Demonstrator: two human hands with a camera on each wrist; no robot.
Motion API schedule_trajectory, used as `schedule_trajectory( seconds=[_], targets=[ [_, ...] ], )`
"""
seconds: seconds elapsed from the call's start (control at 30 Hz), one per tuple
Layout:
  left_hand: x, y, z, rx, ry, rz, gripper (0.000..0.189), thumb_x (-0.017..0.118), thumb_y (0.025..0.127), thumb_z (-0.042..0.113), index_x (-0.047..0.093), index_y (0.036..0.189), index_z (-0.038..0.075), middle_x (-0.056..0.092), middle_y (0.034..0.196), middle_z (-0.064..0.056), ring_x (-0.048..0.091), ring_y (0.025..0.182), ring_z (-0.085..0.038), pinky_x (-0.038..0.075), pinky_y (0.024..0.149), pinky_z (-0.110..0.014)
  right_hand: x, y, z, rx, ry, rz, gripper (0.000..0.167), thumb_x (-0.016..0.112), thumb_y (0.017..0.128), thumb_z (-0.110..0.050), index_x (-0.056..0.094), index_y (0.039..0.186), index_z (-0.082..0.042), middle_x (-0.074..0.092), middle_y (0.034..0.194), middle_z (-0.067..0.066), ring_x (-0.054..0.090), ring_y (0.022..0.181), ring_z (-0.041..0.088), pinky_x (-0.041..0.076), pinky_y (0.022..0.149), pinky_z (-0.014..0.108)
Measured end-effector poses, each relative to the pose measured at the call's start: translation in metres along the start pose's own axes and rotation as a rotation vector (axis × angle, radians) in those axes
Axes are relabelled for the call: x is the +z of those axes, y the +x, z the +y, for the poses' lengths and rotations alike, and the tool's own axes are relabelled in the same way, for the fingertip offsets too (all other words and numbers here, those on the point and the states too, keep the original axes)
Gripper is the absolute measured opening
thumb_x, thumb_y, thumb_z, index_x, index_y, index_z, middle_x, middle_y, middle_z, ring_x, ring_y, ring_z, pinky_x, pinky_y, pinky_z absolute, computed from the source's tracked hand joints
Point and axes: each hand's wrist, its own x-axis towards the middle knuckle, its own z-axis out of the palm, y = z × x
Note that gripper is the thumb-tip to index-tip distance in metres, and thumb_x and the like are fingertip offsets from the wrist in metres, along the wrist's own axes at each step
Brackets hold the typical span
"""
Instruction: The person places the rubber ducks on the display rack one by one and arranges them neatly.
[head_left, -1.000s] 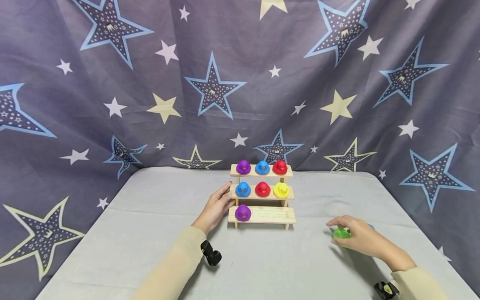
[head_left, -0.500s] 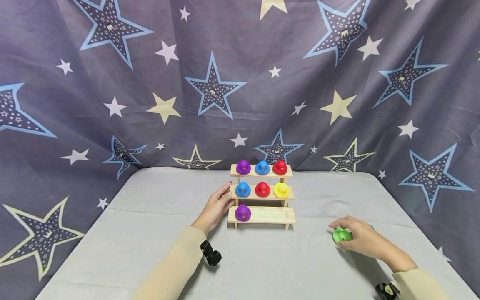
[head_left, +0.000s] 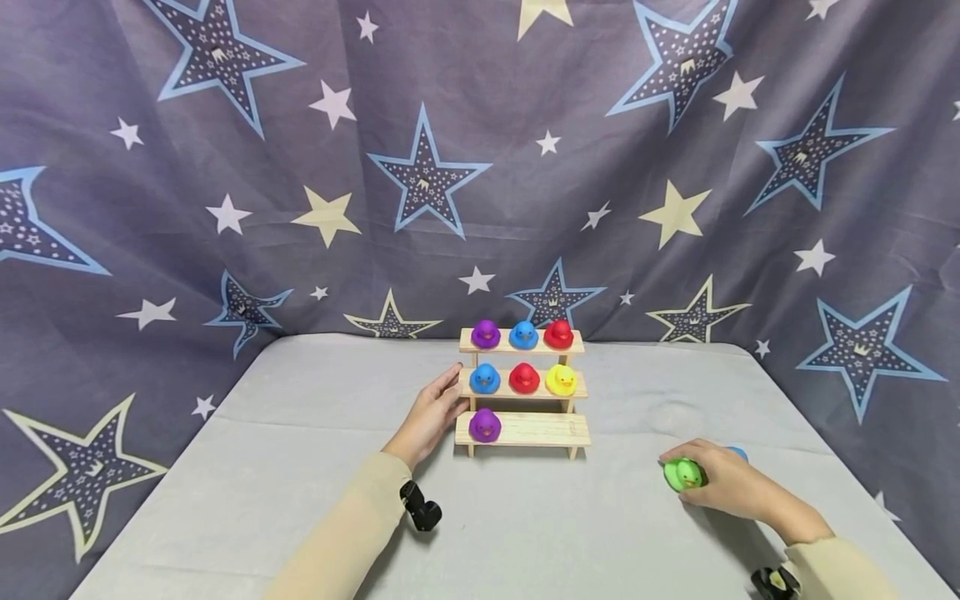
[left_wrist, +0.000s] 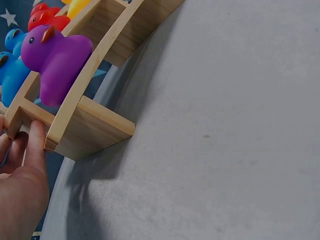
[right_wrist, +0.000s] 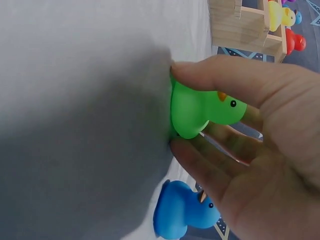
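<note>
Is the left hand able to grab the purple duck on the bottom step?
Probably yes. The left hand rests against the wooden rack's left end, and the purple duck sits right beside it on the bottom step, with nothing between them and the step open in front.

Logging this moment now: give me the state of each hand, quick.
Left hand: open, fingers resting against the wooden rack.
Right hand: closed around the green duck on the table.

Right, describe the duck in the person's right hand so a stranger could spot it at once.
On the grey table, look right of the wooden stepped shelf to the right hand. Its fingers pinch a green duck, the only green one; a blue duck sits just behind it.
</note>
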Motion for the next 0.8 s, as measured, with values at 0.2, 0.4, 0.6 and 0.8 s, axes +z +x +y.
schedule_trajectory(
  seconds=[0.2,0.4,0.6,0.8],
  targets=[
    [0.001,0.0,0.001,-0.002,0.006,0.003,0.055,0.041,0.106,0.003,0.022,0.158,0.0,0.016,0.163,-0.022,0.026,0.147,-0.036,0.038,0.115,-0.038,0.001,-0.001,0.0,0.003,-0.014,0.009,0.047,0.088,0.071,-0.015,0.071,0.114,-0.008,0.066,0.112,0.009,0.06,0.095,0.014,0.056,0.076,0.031],
    [0.0,-0.001,0.001,-0.004,0.008,0.006,0.054,0.041,0.107,0.004,0.022,0.158,0.0,0.016,0.163,-0.022,0.027,0.146,-0.036,0.039,0.115,-0.038,0.0,0.0,0.0,-0.014,-0.032,0.031,0.048,0.089,0.07,-0.016,0.071,0.113,-0.008,0.067,0.111,0.009,0.06,0.094,0.014,0.057,0.076,0.033],
    [0.0,-0.001,0.0,0.003,0.016,-0.001,0.054,0.04,0.107,0.004,0.022,0.157,-0.001,0.015,0.162,-0.024,0.025,0.147,-0.037,0.038,0.115,-0.038,-0.004,0.0,-0.002,-0.017,-0.016,0.033,0.048,0.089,0.07,-0.016,0.071,0.114,-0.007,0.066,0.11,0.009,0.061,0.092,0.014,0.058,0.076,0.033],
    [-0.001,0.0,0.0,-0.001,0.002,-0.002,0.055,0.041,0.107,0.004,0.021,0.158,-0.001,0.015,0.163,-0.023,0.025,0.147,-0.037,0.036,0.116,-0.039,-0.011,0.001,-0.009,-0.041,-0.027,0.075,0.049,0.089,0.069,-0.014,0.071,0.114,-0.009,0.066,0.112,0.009,0.062,0.095,0.016,0.059,0.08,0.036]
  ],
)
